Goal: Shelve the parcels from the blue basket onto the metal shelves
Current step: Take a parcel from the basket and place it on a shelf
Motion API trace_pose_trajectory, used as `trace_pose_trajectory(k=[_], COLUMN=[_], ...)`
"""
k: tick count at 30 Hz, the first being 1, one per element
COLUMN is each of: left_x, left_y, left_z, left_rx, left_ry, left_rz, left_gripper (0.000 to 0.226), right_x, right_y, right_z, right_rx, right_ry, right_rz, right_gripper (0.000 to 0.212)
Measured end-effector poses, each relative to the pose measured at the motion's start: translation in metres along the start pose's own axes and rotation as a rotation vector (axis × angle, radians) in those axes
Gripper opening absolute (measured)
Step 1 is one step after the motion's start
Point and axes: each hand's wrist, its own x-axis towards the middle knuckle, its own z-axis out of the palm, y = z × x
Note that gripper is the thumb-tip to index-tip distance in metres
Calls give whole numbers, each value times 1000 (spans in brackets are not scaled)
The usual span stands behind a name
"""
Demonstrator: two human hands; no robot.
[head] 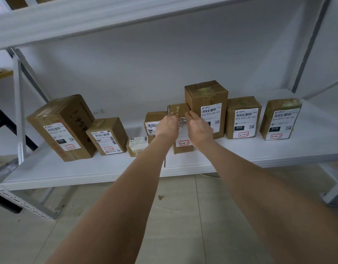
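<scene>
Both hands on one parcel (180,130) standing on the white shelf (111,168): left hand (167,124) and right hand (199,128) cup its sides. Boxes crowd either side; open shelf edge lies nearer, tiled floor (173,206) below.

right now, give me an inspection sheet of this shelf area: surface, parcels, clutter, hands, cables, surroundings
surface: white metal shelf, parcels lined along it, front strip bare.
job's things: held parcel stands upright between the small box and the tall box; six other labelled cardboard boxes stand in the row. The blue basket is out of view.
clutter: small dark speck on the floor.
grippers: left hand and right hand grip the held parcel's sides, fingertips on its top edge.
cables: nothing seen.
surroundings: white wall behind, upper shelf overhead, tiled floor below, dark frame at left.
</scene>
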Motion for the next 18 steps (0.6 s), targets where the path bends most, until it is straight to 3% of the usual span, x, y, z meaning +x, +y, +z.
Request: trace_pose_trajectory(k=[5, 11, 18], left_x=[-8, -14, -2], left_y=[4, 24, 102], left_z=[-4, -4, -46], left_rx=[-76, 29, 62], left_ry=[8, 237, -58], left_rz=[-101, 47, 227], left_gripper=[52, 37, 44], right_x=[-12, -30, -54], right_y=[4, 28, 73], right_z=[-6, -18, -93], right_rx=[-17, -2, -85], right_ry=[10, 214, 183], right_rz=[9, 41, 197], right_gripper=[83, 58, 49])
